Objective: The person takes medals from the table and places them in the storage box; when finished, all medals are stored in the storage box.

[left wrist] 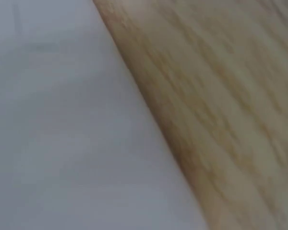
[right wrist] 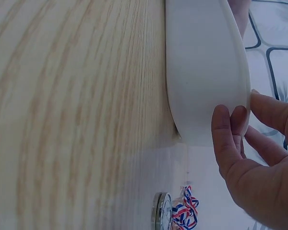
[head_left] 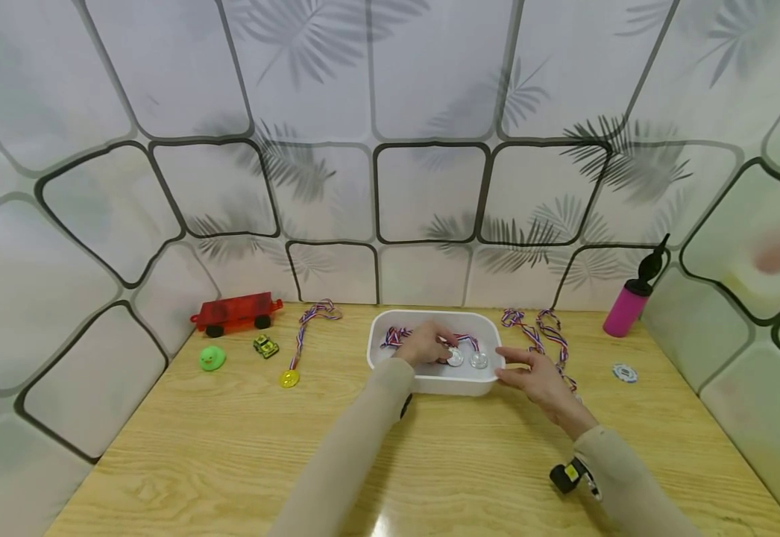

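A white plastic tray stands on the wooden table, with striped ribbons and two silver medals inside. My left hand reaches into it, fingers bent down and fingertips pinching the edge of one silver medal. The second silver medal lies to the right of it. At the tray's right end, my right hand grips the rim. In the right wrist view its fingers lie against the outer wall and over the rim. The left wrist view shows only the tray wall close up, blurred, beside the table.
Right of the tray lie ribboned medals, partly behind my right hand. Farther right are a pink pump and a poker chip. To the left are a gold medal, a toy car, a green duck and a red wagon.
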The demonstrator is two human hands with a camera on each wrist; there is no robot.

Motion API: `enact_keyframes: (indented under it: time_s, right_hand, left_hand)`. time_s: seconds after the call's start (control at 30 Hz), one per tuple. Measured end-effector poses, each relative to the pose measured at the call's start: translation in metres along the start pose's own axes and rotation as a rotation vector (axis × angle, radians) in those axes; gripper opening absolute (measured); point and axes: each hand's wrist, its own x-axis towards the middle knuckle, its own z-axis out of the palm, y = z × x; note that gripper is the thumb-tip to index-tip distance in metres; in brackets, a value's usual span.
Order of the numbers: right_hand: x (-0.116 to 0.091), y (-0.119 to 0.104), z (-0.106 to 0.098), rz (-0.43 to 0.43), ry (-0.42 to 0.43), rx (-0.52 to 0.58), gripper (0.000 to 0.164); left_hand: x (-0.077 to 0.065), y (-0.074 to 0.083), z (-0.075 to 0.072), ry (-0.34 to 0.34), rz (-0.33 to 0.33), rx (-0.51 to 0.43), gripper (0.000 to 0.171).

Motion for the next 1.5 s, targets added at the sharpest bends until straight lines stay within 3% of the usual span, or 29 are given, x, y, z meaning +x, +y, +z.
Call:
enact_keyframes:
  time_s: [0.13,0.37,0.6,0.87,1.2,1.3,1.5]
  right_hand:
    - [0.0,0.001,0.0,0.0,-0.001,-0.001,0.056]
    - [0.001,0.003,-0.001,-0.007,-0.001,0.006,0.056]
    - [0.001,0.002,-0.001,-0.008,0.0,0.003,0.055]
    - [0.0,0.0,0.0,-0.004,-0.003,-0.009,0.055]
    - [0.0,0.0,0.0,-0.002,-0.003,-0.017,0.055]
    - [0.0,0.0,0.001,-0.003,-0.001,-0.017,0.055]
    - [0.0,0.0,0.001,-0.001,0.003,-0.02,0.056]
  left_hand:
    - [0.001,0.006,0.004,0.0,-0.026,0.038,0.031]
    - [0.0,0.015,0.011,0.065,-0.015,0.147,0.027]
    - [0.001,0.015,0.012,0.08,0.003,0.147,0.025]
    - [-0.003,0.015,0.0,0.054,0.023,0.069,0.03]
    - [-0.007,0.01,-0.015,0.036,0.095,0.111,0.02]
    - [-0.011,0.009,-0.019,0.037,0.087,0.076,0.021]
    - [-0.024,0.007,-0.031,0.033,0.033,-0.115,0.027]
